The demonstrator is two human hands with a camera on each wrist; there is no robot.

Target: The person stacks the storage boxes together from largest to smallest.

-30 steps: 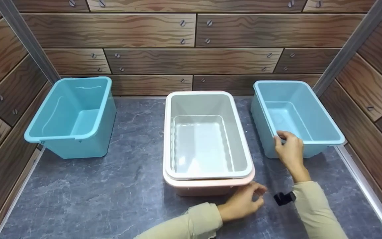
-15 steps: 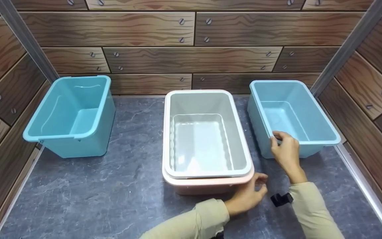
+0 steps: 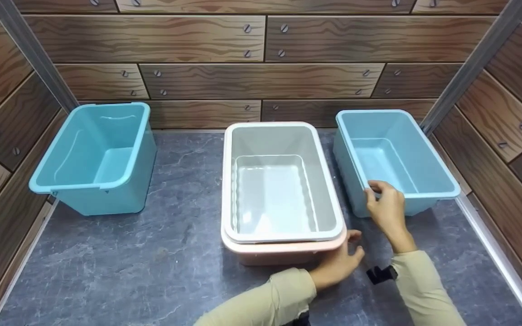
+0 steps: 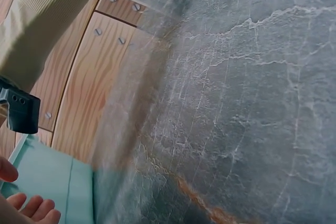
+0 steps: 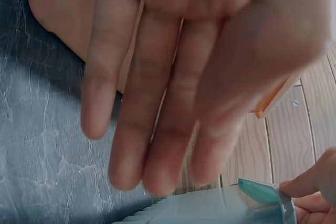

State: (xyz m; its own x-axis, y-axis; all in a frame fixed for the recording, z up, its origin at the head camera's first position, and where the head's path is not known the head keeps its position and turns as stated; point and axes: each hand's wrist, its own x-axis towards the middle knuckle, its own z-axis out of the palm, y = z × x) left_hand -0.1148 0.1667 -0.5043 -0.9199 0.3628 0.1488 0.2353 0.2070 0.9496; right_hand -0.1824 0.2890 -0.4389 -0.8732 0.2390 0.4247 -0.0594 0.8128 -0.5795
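Note:
My right hand [image 3: 385, 208] pinches the near left corner of a light blue plastic bin's [image 3: 417, 154] rim between thumb and fingers; the right wrist view also shows this hand [image 5: 315, 190] on the rim. Left of it, a grey bin with a white rim [image 3: 265, 199] sits nested inside a pink bin [image 3: 279, 258]. My left hand [image 3: 333, 267] is by the pink bin's near right corner, partly under its rim. Its fingers extend loosely in the right wrist view, close to that camera [image 5: 157, 87]. Whether it touches the pink bin, I cannot tell.
Another blue bin [image 3: 91, 154] stands at the far left. Wood-patterned walls [image 3: 197, 81] with metal corner posts enclose the dark marbled floor [image 3: 129, 262]. A black wrist camera [image 3: 381, 274] juts from my right sleeve, close to the left hand.
The right-hand blue bin has slid leftward, nearer the nested bins, with my right hand still gripping its rim. My left hand has moved slightly up along the pink bin's corner.

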